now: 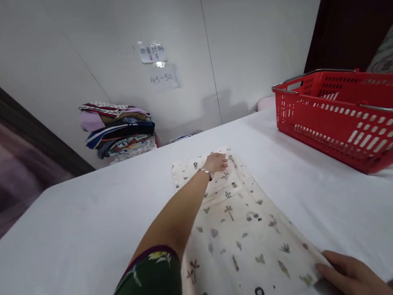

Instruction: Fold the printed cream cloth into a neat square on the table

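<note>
A long strip of cream cloth [254, 237], printed with small palm trees, cactuses and birds, lies folded lengthwise before me. My left hand [216, 162], with a bracelet at the wrist, rests on its far end near the right corner, fingers reaching over the fabric. At the near right corner, my right hand [348, 275] pinches the cloth's edge between thumb and fingers. The left forearm crosses over the cloth's left side and hides part of it. The near edge runs out of view at the bottom.
A white-covered table [93, 222] lies beneath everything. To the right stands a red plastic basket [326, 123] with metal handles. Folded fabrics [120, 129] are stacked by the wall at the back left. Paper notes [160, 66] hang on the wall.
</note>
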The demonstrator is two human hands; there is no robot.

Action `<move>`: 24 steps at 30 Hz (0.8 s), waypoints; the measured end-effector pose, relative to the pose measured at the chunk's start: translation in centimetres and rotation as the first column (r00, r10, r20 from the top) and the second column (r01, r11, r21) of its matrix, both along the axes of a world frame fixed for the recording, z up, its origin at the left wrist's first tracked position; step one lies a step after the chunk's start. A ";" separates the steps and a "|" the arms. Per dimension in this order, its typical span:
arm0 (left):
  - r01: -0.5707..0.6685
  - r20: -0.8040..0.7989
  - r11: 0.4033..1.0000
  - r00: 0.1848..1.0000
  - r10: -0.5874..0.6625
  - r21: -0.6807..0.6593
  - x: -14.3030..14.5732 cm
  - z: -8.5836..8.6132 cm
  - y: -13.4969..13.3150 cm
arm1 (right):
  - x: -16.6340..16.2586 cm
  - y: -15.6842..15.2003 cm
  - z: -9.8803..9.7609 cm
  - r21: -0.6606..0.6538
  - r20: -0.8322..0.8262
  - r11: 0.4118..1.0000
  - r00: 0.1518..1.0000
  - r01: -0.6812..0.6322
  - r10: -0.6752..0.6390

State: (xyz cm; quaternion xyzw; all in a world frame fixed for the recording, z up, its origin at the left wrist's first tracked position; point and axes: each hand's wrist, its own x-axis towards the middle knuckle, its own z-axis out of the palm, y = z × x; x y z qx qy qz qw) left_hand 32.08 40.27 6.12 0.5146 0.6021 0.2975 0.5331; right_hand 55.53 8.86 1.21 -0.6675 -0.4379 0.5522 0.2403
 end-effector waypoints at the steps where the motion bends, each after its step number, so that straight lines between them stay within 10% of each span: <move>1: -0.019 -0.019 0.999 1.000 0.019 0.042 -1.5 0.4 -0.9 | 0.5 0.1 0.2 0.055 0.094 0.998 0.995 -0.021 0.016; 8: -0.179 -0.402 0.888 0.841 0.362 0.423 -13.7 -0.6 -11.7 | 1.6 2.2 0.6 0.316 0.404 0.947 0.911 -0.059 -0.078; 13: -0.326 -0.177 0.945 0.928 0.327 0.036 -15.5 -2.5 -19.6 | 0.2 3.8 0.8 0.279 0.467 0.927 0.879 -0.250 0.097; 18: -0.119 0.057 0.969 0.989 0.135 -0.217 -13.3 -1.1 -24.5 | 0.0 4.6 1.0 0.262 0.532 0.889 0.825 -0.377 0.193; 24: -0.058 0.188 0.959 0.976 0.114 -0.277 -12.5 -0.5 -28.2 | -0.9 3.5 2.8 0.275 0.362 0.942 0.928 -0.194 0.085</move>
